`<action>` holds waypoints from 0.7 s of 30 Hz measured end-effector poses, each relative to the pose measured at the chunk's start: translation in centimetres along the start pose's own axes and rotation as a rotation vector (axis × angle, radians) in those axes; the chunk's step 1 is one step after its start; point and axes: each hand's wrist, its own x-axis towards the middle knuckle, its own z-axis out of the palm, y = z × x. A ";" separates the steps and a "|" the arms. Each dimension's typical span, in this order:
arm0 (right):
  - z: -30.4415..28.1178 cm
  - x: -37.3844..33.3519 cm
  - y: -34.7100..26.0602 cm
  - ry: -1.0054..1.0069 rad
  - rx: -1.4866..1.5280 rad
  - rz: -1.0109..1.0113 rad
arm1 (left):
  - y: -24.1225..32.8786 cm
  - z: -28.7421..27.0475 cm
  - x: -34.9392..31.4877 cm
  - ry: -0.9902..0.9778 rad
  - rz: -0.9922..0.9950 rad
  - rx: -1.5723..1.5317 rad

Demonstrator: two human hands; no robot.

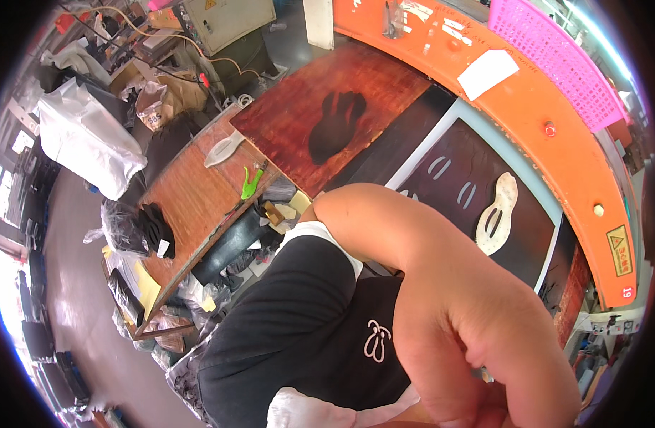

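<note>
A bent bare arm (441, 250), which appears to be my left, comes out of a dark sleeve with a white edge and folds back toward the lower edge. Neither hand shows clearly; skin at the bottom is too close to make out. Beyond the arm, a cream sole-shaped piece (500, 210) with slots lies on a dark panel (448, 160) inside a pale blue frame. Two pale slot-shaped marks show on that panel. Further left, a flat black piece (336, 128) with two lobes rests on a reddish-brown board (270, 114).
An orange machine beam (513, 114) with a red button curves behind the panel, a pink basket (555, 57) above it. On the wooden table (192, 185) at left lie a green-handled tool (252, 182), a pale sole-shaped piece (224, 150) and black pieces (156, 228). Bags stand behind.
</note>
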 end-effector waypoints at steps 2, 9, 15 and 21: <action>-0.2 -0.4 -0.1 -0.009 0.001 0.003 | 0.1 0.2 0.1 0.016 -0.016 -0.003; -2.1 -2.2 -3.4 -0.010 0.041 -0.108 | -2.4 -4.9 -6.7 0.086 -0.742 1.050; -4.5 -2.9 -6.0 0.081 0.171 -0.137 | -7.1 -12.1 -15.9 0.070 -1.502 1.180; -5.5 -1.0 -8.2 -0.043 0.414 0.052 | -10.7 -15.4 -24.9 0.270 -1.367 1.485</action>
